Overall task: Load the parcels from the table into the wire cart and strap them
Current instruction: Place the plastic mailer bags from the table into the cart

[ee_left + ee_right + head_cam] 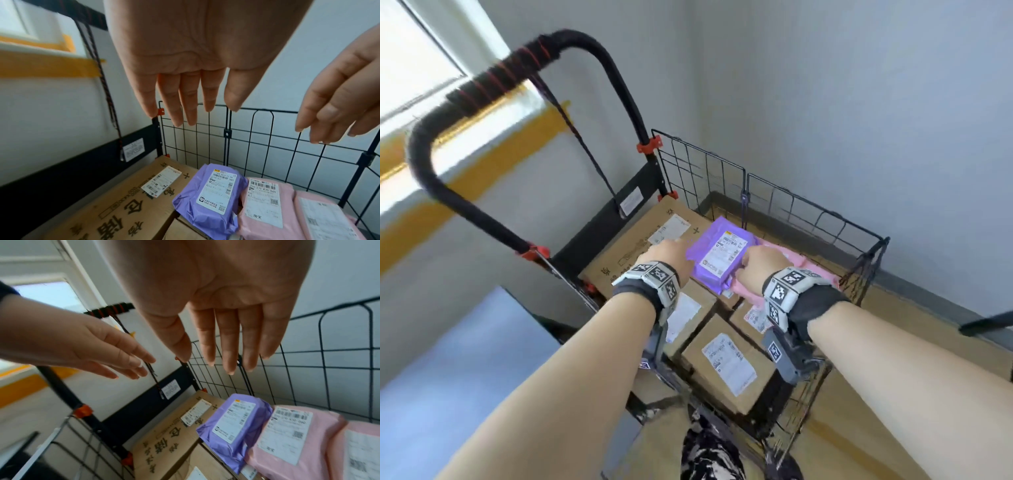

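The black wire cart (791,202) holds a large cardboard box (626,250), a purple parcel (719,253) and pink parcels (811,267) on top of smaller boxes. My left hand (667,253) hovers over the purple parcel's left edge and my right hand (760,262) over its right edge. In the wrist views both hands (185,97) (222,337) have straight fingers and hold nothing, clear above the purple parcel (207,199) (236,423). A black-and-red elastic cord (517,72) is wound round the cart handle and hangs down (102,81).
Smaller labelled cardboard boxes (726,363) fill the cart's near end. A blue table surface (448,359) lies at the lower left. Grey walls close in behind and to the right of the cart. A black bar (986,323) juts in at the right edge.
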`<state>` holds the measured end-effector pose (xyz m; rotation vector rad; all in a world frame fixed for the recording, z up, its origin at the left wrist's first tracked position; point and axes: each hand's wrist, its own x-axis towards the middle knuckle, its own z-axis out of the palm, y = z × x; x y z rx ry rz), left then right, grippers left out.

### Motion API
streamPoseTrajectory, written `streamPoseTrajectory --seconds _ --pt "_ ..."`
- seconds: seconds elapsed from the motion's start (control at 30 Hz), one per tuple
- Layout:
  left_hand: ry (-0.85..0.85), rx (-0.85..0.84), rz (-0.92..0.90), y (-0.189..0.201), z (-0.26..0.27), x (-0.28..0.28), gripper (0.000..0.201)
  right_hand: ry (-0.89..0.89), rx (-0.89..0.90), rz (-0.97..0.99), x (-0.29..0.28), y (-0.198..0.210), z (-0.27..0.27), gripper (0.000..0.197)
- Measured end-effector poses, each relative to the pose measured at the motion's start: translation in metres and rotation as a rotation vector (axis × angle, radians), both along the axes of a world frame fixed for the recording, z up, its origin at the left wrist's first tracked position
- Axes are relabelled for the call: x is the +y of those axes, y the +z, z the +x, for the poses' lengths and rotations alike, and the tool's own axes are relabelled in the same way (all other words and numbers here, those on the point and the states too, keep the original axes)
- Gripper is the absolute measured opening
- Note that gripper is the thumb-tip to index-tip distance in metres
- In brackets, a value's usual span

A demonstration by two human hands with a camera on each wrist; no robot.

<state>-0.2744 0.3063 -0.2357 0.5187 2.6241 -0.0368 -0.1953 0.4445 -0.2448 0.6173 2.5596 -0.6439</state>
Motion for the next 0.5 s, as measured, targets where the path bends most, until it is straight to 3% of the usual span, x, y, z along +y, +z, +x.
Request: streamPoseTrajectory --seconds 0.1,0.2,0.5 --pt "0.062 0.008 0.014 0.031 0.043 -0.014 0.035 0.086 0.076 -0.011 -0.006 0.031 0.025 0.027" --pt "0.152 0.05 0.055 0.067 0.083 -0.039 0.041 0.181 0.131 -0.026 -0.023 0.066 0.046 0.018" --pt "0.496 0.178 0.11 0.141 0.197 -0.169 0.036 0.536 0.281 -0.037 -0.148 0.142 0.086 0.025"
